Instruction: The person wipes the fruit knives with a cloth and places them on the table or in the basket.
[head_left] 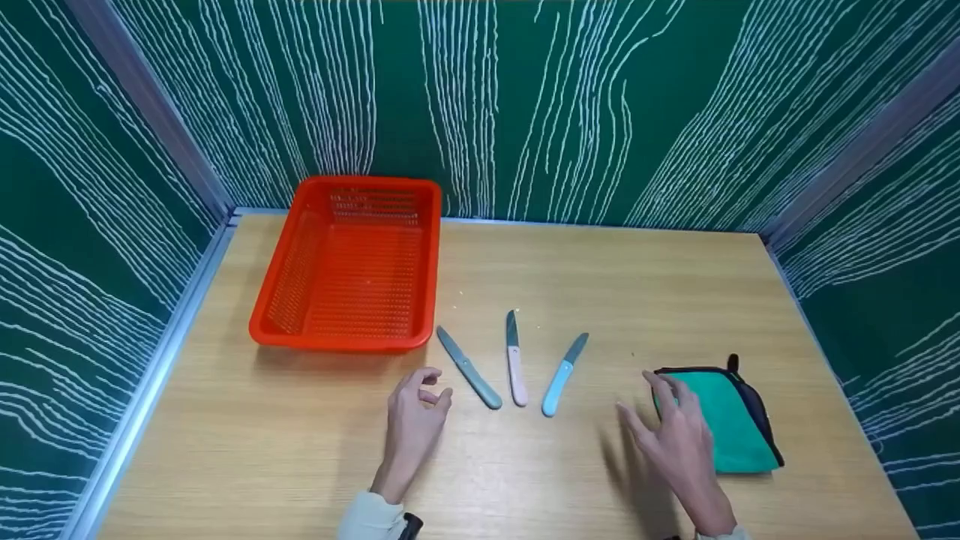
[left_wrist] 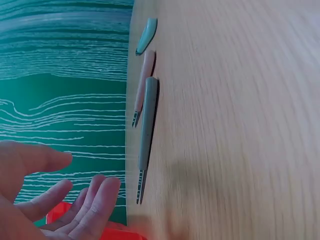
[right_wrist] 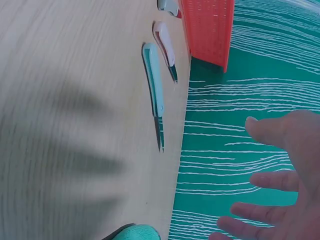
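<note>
Three small knives lie apart on the table in the head view: a grey-green one (head_left: 471, 371), a pale pink one (head_left: 515, 364) and a light blue one (head_left: 564, 377), their blades toward the back. My left hand (head_left: 416, 424) hovers left of the grey-green knife, fingers loosely bent and holding nothing. To the right, my right hand (head_left: 675, 439) is raised over the table with its fingers spread, nothing in it. It partly covers the left side of a green pouch (head_left: 731, 420) with black trim. In the right wrist view the light blue knife (right_wrist: 154, 82) lies nearest.
A red plastic basket (head_left: 341, 341) with perforated walls stands at the back left of the wooden table (head_left: 600, 277). Green panels (head_left: 397, 97) with wavy white lines rise along the back and both sides.
</note>
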